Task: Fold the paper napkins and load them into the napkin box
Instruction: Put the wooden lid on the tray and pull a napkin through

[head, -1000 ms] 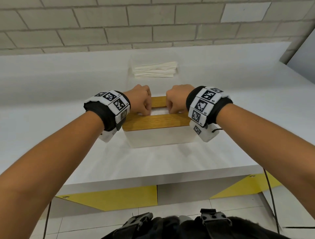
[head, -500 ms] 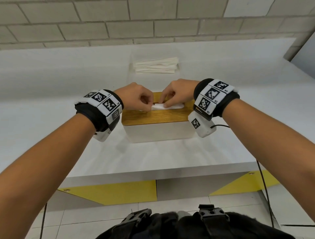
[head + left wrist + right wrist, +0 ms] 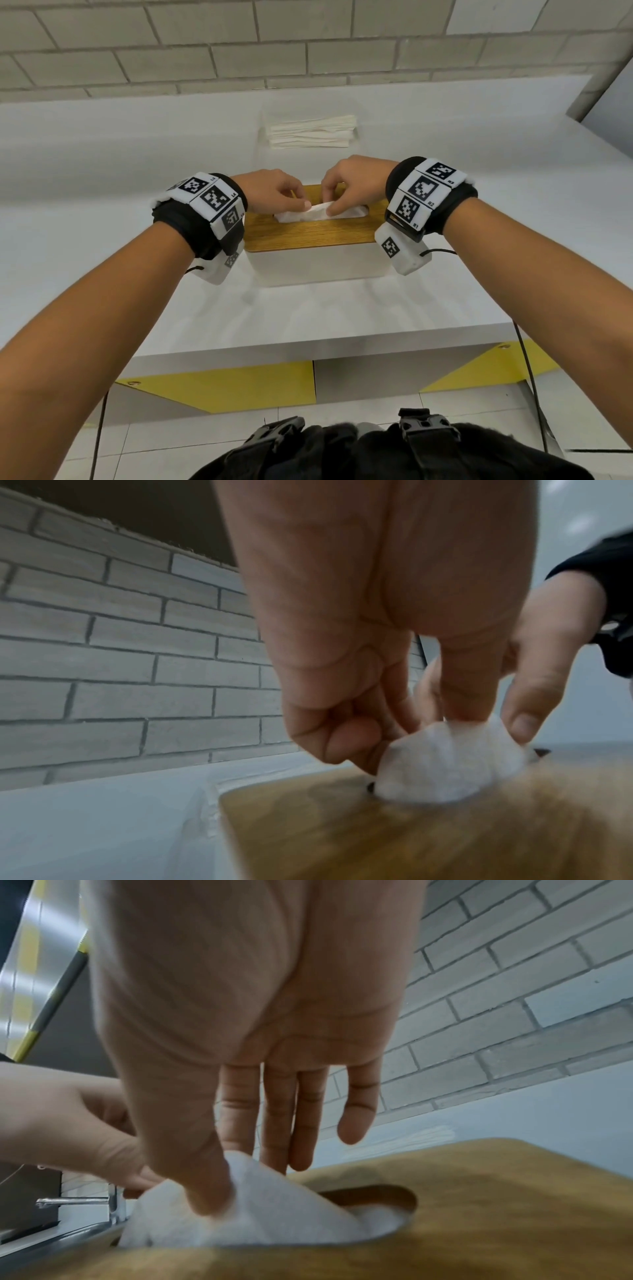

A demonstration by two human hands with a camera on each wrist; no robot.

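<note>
Both hands meet over the napkin box [image 3: 308,260] on the white counter [image 3: 102,240]: the left hand [image 3: 274,195] and right hand [image 3: 352,186] each pinch the napkin [image 3: 308,214] sticking out of the slot in the wooden lid [image 3: 308,233]. A stack of napkins [image 3: 311,132] lies further back by the grey brick wall [image 3: 205,51]. From the left wrist, the left hand [image 3: 342,615] holds the napkin [image 3: 445,764] between thumb and fingers, brick wall [image 3: 120,656] behind. From the right wrist, the right hand's [image 3: 246,1001] thumb presses the napkin [image 3: 257,1210] against the forefinger; its other fingers hang straight over the lid [image 3: 479,1218].
</note>
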